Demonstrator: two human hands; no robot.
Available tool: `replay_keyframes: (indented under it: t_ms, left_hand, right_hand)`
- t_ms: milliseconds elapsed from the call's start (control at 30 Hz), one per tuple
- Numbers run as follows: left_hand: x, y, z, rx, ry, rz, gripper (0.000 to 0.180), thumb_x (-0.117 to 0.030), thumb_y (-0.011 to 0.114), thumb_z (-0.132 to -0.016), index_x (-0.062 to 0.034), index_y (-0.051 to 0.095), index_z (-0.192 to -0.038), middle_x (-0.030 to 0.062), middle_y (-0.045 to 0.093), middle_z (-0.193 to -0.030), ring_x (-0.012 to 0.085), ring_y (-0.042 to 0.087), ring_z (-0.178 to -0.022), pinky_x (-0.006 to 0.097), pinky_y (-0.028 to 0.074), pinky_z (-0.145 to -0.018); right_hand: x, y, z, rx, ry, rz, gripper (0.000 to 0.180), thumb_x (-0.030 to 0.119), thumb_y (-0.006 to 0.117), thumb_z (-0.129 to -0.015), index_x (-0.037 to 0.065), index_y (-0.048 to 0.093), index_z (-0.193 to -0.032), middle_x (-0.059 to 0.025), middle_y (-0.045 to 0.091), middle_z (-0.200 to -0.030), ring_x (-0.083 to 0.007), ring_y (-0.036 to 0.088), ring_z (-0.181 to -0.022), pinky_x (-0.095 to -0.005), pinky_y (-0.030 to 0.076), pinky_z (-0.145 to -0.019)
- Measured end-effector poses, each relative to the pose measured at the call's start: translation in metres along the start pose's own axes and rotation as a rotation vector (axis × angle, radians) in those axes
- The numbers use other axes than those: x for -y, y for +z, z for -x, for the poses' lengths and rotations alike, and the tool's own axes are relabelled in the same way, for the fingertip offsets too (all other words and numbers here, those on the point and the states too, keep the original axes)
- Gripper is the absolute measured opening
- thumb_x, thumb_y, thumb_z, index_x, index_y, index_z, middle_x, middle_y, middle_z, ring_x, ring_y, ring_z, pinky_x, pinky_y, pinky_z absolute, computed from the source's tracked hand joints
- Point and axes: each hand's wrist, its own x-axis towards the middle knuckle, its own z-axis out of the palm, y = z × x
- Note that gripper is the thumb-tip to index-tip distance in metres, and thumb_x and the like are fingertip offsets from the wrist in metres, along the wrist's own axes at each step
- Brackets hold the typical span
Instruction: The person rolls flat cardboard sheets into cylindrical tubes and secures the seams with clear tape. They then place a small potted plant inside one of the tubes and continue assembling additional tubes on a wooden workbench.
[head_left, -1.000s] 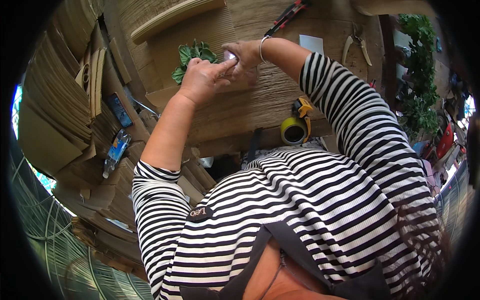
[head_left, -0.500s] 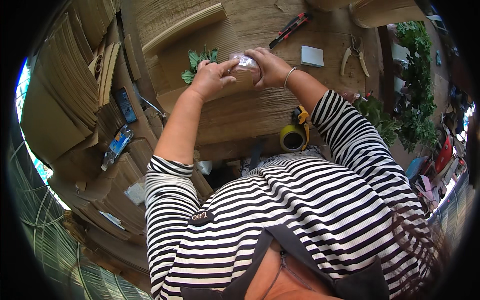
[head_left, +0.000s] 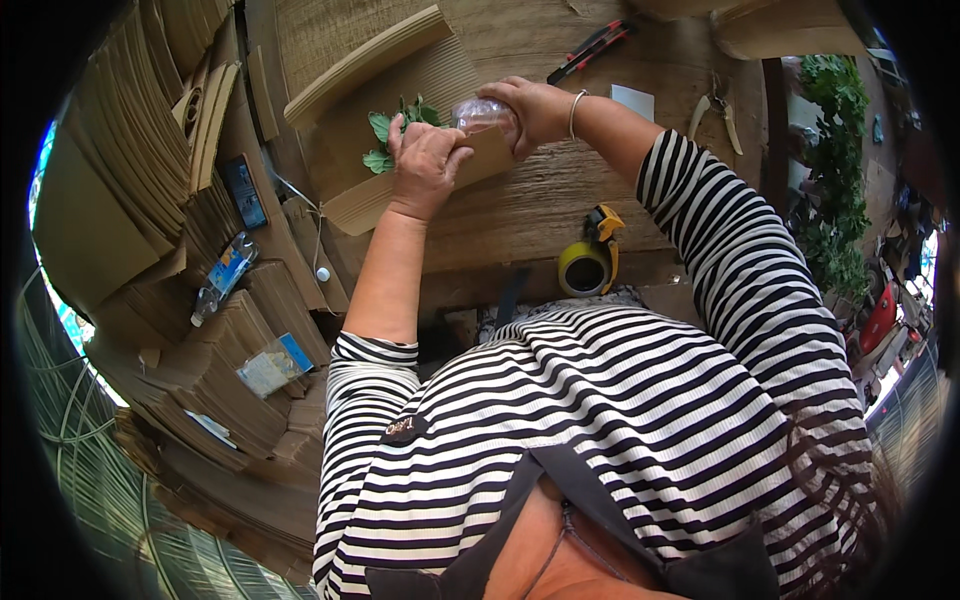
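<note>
A leafy green plant [head_left: 379,160] lies on a piece of corrugated cardboard [head_left: 345,110] with folded-up sides. My left hand [head_left: 427,168] is closed beside the leaves, its fingers curled where the stem would be, so the stem itself is hidden. To its right, a clear plastic-wrapped bundle [head_left: 480,116] sits at the cardboard's right end. My right hand [head_left: 540,115] grips that bundle from the right, thumb and fingers around it. What is inside the plastic is hard to make out.
A tape dispenser [head_left: 585,270] stands near the table's front edge. At the back lie a utility knife [head_left: 590,50], a white card [head_left: 632,102] and pruning shears [head_left: 716,122]. Stacked cardboard [head_left: 120,190] fills the left; a row of leafy plants [head_left: 835,170] runs along the right.
My left hand has drawn its extended finger off the plastic and curled up by the leaves. My right hand stays around the bundle. The whole view has shifted slightly.
</note>
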Motion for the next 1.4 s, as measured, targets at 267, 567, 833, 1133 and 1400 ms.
replay_keyframes:
  t_ms: [267, 567, 833, 1133, 1400]
  left_hand:
    - [-0.006, -0.006, -0.003, 0.005, 0.040, -0.101, 0.019, -0.017, 0.080, -0.082, -0.0167, 0.065, -0.094, -0.0033, 0.067, -0.090, 0.0206, 0.063, -0.096, 0.055, 0.028, -0.117]
    - [-0.013, 0.010, 0.006, 0.015, -0.143, 0.053, 0.017, -0.009, 0.073, -0.088, -0.0134, 0.057, -0.094, -0.0018, 0.073, -0.108, 0.0217, 0.068, -0.103, 0.060, 0.026, -0.118]
    - [-0.015, 0.016, 0.018, -0.040, -0.222, 0.089, 0.015, -0.010, 0.073, -0.088, -0.0130, 0.059, -0.092, -0.0010, 0.072, -0.101, 0.0226, 0.068, -0.099, 0.062, 0.026, -0.117]
    - [0.003, -0.004, 0.010, 0.352, -0.275, 0.013, 0.011, -0.023, 0.060, -0.100, -0.0162, 0.064, -0.108, 0.0042, 0.074, -0.100, 0.0253, 0.069, -0.104, 0.060, 0.030, -0.116]
    - [0.055, -0.016, -0.026, 1.153, -0.145, -0.197, 0.034, -0.038, 0.053, -0.101, -0.0243, 0.072, -0.125, 0.0059, 0.072, -0.122, 0.0254, 0.053, -0.133, 0.057, 0.022, -0.121]
  right_hand:
    - [-0.003, -0.006, -0.011, 0.113, -0.006, -0.024, 0.111, 0.034, 0.093, -0.055, 0.012, 0.044, -0.152, -0.0203, 0.056, -0.138, -0.0379, 0.056, -0.129, -0.0439, 0.048, -0.108]
    - [-0.004, -0.003, -0.017, 0.323, 0.040, -0.063, 0.106, 0.037, 0.090, -0.062, 0.009, 0.044, -0.152, -0.0182, 0.064, -0.132, -0.0345, 0.063, -0.123, -0.0400, 0.051, -0.103]
    - [0.092, 0.019, 0.034, 0.102, 0.207, 0.440, 0.110, 0.035, 0.090, -0.067, 0.015, 0.030, -0.157, -0.0155, 0.036, -0.157, -0.0388, 0.053, -0.130, -0.0512, 0.054, -0.099]
    - [0.071, 0.086, 0.045, -0.167, 0.235, 0.436, 0.103, 0.023, 0.086, -0.072, 0.011, 0.029, -0.157, -0.0222, 0.027, -0.162, -0.0424, 0.053, -0.126, -0.0478, 0.058, -0.095]
    - [0.068, 0.092, 0.048, -0.193, 0.216, 0.440, 0.103, 0.023, 0.086, -0.071, 0.010, 0.030, -0.155, -0.0222, 0.029, -0.160, -0.0429, 0.055, -0.123, -0.0474, 0.059, -0.093]
